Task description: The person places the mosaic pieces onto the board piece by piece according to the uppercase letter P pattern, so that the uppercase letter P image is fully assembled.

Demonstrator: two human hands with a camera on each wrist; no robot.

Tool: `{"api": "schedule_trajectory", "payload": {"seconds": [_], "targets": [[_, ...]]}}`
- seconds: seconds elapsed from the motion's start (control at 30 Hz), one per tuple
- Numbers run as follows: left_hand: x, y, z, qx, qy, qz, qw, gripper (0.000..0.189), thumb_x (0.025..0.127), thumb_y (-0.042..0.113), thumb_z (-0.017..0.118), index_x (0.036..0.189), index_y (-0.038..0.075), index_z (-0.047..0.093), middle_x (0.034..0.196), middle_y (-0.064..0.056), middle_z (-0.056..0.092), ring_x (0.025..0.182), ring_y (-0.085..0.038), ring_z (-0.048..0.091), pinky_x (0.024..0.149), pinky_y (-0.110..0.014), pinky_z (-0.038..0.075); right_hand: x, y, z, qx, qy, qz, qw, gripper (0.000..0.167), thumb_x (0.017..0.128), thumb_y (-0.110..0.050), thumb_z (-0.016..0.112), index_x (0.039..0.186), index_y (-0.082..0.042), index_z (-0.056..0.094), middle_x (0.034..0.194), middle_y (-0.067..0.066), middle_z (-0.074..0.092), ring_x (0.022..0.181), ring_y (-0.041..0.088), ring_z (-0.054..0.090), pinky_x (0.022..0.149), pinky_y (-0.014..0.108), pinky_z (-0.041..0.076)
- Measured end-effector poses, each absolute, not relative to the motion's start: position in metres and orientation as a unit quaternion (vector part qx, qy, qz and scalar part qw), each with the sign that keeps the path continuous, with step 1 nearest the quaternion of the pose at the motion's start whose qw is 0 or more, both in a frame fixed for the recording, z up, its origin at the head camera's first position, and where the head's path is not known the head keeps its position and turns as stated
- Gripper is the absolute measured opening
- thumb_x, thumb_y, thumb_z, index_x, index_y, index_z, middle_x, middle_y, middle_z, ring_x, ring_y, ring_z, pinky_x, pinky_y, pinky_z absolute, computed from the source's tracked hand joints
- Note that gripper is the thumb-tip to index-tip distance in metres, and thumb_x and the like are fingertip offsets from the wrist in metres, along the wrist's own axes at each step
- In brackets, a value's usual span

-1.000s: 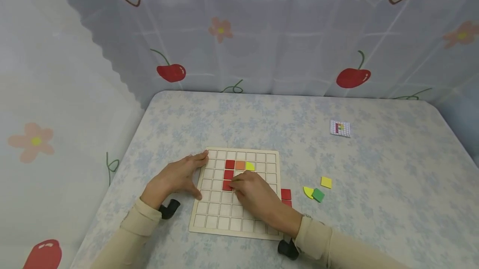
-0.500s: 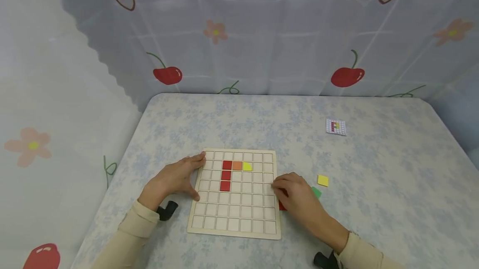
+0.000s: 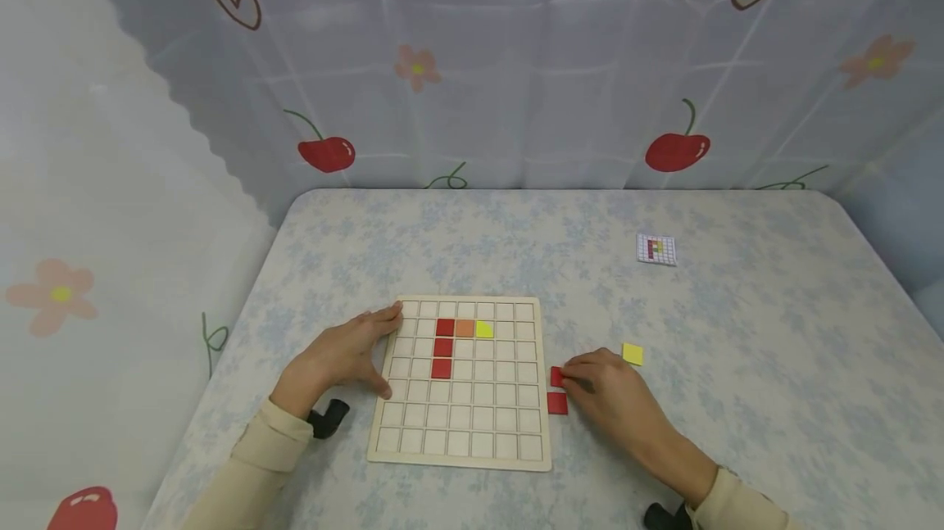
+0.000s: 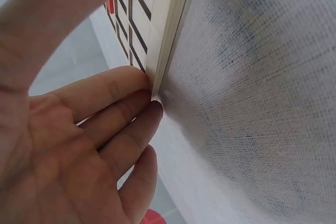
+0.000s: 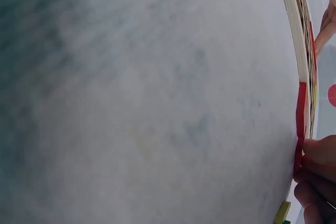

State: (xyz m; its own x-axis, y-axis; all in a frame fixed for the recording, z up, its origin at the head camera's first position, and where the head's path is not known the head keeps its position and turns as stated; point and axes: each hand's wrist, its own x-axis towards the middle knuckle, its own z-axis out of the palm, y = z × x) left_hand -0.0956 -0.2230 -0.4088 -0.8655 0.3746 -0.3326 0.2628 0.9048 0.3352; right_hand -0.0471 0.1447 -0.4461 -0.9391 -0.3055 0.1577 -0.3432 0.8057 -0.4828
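Note:
A pale wooden grid board (image 3: 487,464) lies on the table, with three red square tiles (image 3: 442,347) in a column. Beside the top one sit an orange square tile (image 3: 465,328) and a yellow quarter-circle tile (image 3: 483,329). My left hand (image 3: 342,354) rests along the board's left edge, thumb and fingers spread; in the left wrist view its fingertips (image 4: 152,109) touch the rim. Right of the board, my right hand (image 3: 615,399) pinches the upper loose red tile (image 3: 556,376) by its right side. Another red tile (image 3: 557,404) lies just below it.
A yellow square tile (image 3: 632,354) lies just beyond the right hand. Farther back is a small printed card (image 3: 656,250) showing a coloured grid. A patterned cloth covers the table (image 3: 737,333); a decorated curtain (image 3: 531,88) hangs behind it.
The right hand has left the third red tile on the board and moved right to the loose red tiles, now covering the green tile. The left hand stays at the board's edge.

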Motion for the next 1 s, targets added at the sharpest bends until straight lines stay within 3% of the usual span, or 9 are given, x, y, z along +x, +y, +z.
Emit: {"api": "schedule_trajectory", "payload": {"seconds": [0.33, 0.6, 1.0], "targets": [[-0.095, -0.225, -0.411, 0.173, 0.955, 0.143, 0.194, 0.11, 0.06, 0.033, 0.096, 0.15, 0.004, 0.041, 0.161, -0.01, 0.025, 0.141, -0.043, 0.03, 0.097, -0.061, 0.042, -0.049, 0.149, -0.443, 0.177, -0.953, 0.244, 0.006, 0.024, 0.077, -0.002, 0.082, 0.1, -0.001, 0.078, 0.102, 0.005, 0.072, 0.097, 0.021, 0.065, 0.08, 0.037, 0.056], [-0.095, -0.225, -0.412, 0.171, 0.956, 0.138, 0.194, 0.11, 0.06, 0.033, 0.096, 0.15, 0.005, 0.041, 0.161, -0.01, 0.025, 0.141, -0.043, 0.03, 0.097, -0.06, 0.043, -0.048, 0.146, -0.441, 0.192, -0.947, 0.256, 0.031, 0.025, 0.075, -0.003, 0.084, 0.099, -0.001, 0.078, 0.1, 0.004, 0.072, 0.096, 0.02, 0.064, 0.078, 0.034, 0.057], [-0.097, -0.224, -0.411, 0.171, 0.955, 0.139, 0.196, 0.111, 0.061, 0.033, 0.095, 0.152, 0.005, 0.038, 0.161, -0.011, 0.025, 0.142, -0.042, 0.029, 0.1, -0.057, 0.042, -0.046, 0.096, -0.438, 0.295, -0.912, 0.282, 0.028, 0.018, 0.08, -0.006, 0.081, 0.098, -0.002, 0.078, 0.098, 0.003, 0.072, 0.094, 0.017, 0.064, 0.077, 0.03, 0.055]]}}
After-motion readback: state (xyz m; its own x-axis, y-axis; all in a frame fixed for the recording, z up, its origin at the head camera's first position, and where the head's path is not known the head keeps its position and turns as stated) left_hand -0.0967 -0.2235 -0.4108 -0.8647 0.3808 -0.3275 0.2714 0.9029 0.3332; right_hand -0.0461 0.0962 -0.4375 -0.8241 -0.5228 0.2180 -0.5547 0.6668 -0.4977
